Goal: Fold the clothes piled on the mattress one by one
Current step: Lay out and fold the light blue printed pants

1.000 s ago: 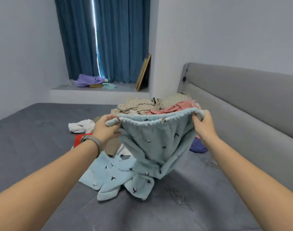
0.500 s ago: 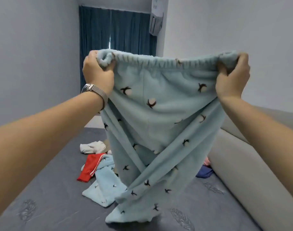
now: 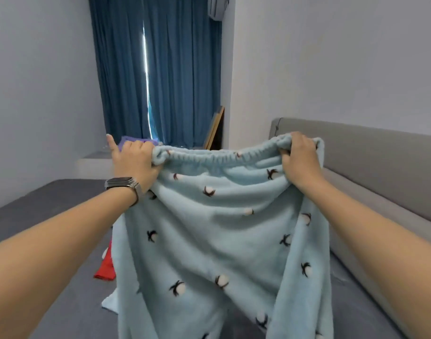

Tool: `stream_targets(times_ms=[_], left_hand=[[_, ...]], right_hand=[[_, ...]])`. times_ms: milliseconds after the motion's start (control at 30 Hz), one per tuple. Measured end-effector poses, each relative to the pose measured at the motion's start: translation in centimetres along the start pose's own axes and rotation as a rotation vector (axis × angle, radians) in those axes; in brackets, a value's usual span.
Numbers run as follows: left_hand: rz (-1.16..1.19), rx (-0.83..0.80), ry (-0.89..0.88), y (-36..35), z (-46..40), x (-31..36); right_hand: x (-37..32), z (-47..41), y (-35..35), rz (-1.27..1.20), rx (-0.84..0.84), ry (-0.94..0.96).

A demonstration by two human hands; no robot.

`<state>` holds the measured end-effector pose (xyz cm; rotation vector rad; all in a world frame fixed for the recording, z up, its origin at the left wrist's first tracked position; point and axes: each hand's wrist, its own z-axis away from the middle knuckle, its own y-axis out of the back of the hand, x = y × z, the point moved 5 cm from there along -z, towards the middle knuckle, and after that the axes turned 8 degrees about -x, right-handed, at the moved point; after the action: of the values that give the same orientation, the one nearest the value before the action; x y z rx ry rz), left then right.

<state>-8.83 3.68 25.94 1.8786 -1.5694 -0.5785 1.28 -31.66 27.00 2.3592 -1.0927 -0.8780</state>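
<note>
Holding the light blue fleece pants up above the grey mattress, the left hand grips one end of the elastic waistband and the right hand grips the other end. The pants hang down between the arms. A red garment lies on the mattress behind them, at the left.

Place: a bedroom in a home.
Bed: a dark grey mattress fills the floor area, with a padded grey headboard running along the right wall.
Window: full-length blue curtains are drawn, with a thin strip of daylight between them, above a low sill ledge.
Walls: plain pale walls; an air conditioner is mounted high near the curtains.
Clothing: fleece pyjama trousers and a red garment lie about.
</note>
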Motion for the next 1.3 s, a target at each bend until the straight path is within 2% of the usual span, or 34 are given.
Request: stream_targets(times_ms=[67, 133, 233, 333, 400, 433, 467, 567, 600, 633, 767, 900, 1033, 1133, 1200, 1267, 1300], left_hand=[[-0.113, -0.185, 0.017, -5.4, -0.4, 0.0], [-0.12, -0.336, 0.067, -11.4, -1.4, 0.0], [0.127, -0.43, 0.167, -20.6, -2.7, 1.2], [0.436, -0.426, 0.429, -29.8, -3.5, 3.2], [0.614, -0.45, 0.504, -36.0, -2.1, 5.4], [0.666, -0.535, 0.462, -39.4, -0.5, 7.0], [0.653, -0.697, 0.375, -42.8, 2.2, 8.8], [0.206, -1.308, 0.113, -51.5, 14.4, 11.0], [0.092, -1.411, 0.095, -53.8, 18.1, 10.4], [0.043, -1.444, 0.1, -55.1, 20.9, 10.1], [-0.047, -1.249, 0.079, -56.6, 22.9, 10.0], [-0.08, -1.312, 0.061, -56.1, 23.2, 10.0], [-0.139, -1.283, -0.004, -52.4, 24.9, 11.8], [-0.064, -1.305, -0.161, -46.3, 28.1, 13.1], [0.013, -1.22, -0.25, -41.6, 31.1, 12.6], [0.013, -1.175, -0.239, -38.0, 34.4, 10.6], [0.004, -1.167, -0.177, -36.4, 35.6, 9.3]], right_hand=[[4.5, 0.3, -4.4, -0.018, -0.055, -0.077], [8.8, 0.4, -9.0, -0.054, -0.143, -0.134], [14.6, 0.5, -16.0, -0.093, -0.236, -0.221], [20.4, 0.9, -22.3, -0.113, -0.18, -0.411], [23.6, 2.1, -27.2, -0.129, -0.206, -0.465], [24.8, 3.4, -30.3, -0.103, -0.308, -0.464], [26.1, 5.6, -33.8, -0.042, -0.464, -0.454], [28.7, 16.6, -42.2, 0.211, -1.003, -0.449], [29.6, 20.3, -43.8, 0.264, -1.103, -0.45], [30.2, 23.1, -44.9, 0.307, -1.122, -0.437], [31.3, 25.5, -46.3, 0.449, -0.869, -0.307], [30.8, 25.6, -46.6, 0.475, -0.997, -0.339], [26.7, 26.9, -44.0, 0.508, -1.161, -0.371], [22.2, 30.3, -39.4, 0.423, -1.127, -0.296], [20.9, 33.5, -35.6, 0.352, -1.112, -0.316], [19.9, 36.8, -31.9, 0.372, -1.139, -0.342], [19.7, 38.2, -30.1, 0.383, -1.123, -0.369]])
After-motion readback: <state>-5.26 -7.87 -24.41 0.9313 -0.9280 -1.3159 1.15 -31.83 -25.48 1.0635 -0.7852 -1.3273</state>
